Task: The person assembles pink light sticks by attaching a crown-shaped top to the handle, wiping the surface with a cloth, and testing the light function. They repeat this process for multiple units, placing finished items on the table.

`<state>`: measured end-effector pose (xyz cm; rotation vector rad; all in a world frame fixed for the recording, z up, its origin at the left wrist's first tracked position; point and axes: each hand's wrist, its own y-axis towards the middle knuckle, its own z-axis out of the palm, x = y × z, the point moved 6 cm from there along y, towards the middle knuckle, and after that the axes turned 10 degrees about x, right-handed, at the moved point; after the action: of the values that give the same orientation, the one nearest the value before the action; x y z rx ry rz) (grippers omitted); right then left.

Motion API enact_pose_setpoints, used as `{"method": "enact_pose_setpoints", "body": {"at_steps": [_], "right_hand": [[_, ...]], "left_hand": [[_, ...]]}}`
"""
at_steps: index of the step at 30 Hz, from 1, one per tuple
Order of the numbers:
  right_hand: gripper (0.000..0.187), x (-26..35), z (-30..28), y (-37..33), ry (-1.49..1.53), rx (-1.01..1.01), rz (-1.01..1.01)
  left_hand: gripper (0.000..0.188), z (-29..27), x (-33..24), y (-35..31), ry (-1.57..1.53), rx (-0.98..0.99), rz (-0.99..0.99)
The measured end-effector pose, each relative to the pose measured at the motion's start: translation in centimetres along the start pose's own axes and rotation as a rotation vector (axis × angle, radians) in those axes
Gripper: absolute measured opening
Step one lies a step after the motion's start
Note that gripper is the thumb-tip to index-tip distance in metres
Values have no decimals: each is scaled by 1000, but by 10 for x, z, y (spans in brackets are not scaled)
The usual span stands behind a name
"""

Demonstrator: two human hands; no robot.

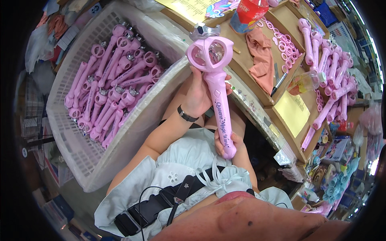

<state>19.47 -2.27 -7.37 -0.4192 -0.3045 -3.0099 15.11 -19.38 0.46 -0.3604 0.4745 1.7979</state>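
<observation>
A pink toy wand (pixel 220 96) with an open round head and a silver crown on top stands slantwise in front of me, lettering along its handle. My left hand (pixel 199 94), a black band on its wrist, closes round the neck just under the head. Lower down, my right hand (pixel 228 143) grips the handle's bottom end. The wand's head hangs beside the worktable's edge, and parts of my fingers are hidden behind the handle.
At left, a white plastic basket (pixel 98 168) holds several similar wands (pixel 116 76). On the right, cardboard trays (pixel 287 132) carry pink rings (pixel 286 48), a peach cloth (pixel 260 60), a marker (pixel 279 83) and yellow paper (pixel 291 112). More wands (pixel 333 72) are piled beyond. A red-labelled bottle (pixel 249 14) stands at the back.
</observation>
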Motion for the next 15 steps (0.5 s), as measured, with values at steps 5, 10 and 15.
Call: {"method": "enact_pose_setpoints", "body": {"at_steps": [5, 10, 15], "right_hand": [[55, 20, -9, -14, -492, -281, 204], [48, 30, 0, -6, -700, -530, 112], [51, 38, 14, -14, -717, -564, -120]], "left_hand": [[78, 9, -5, -9, 237, 43, -6], [74, 11, 2, -12, 253, 10, -1], [84, 3, 0, -15, 181, 31, 10]]}}
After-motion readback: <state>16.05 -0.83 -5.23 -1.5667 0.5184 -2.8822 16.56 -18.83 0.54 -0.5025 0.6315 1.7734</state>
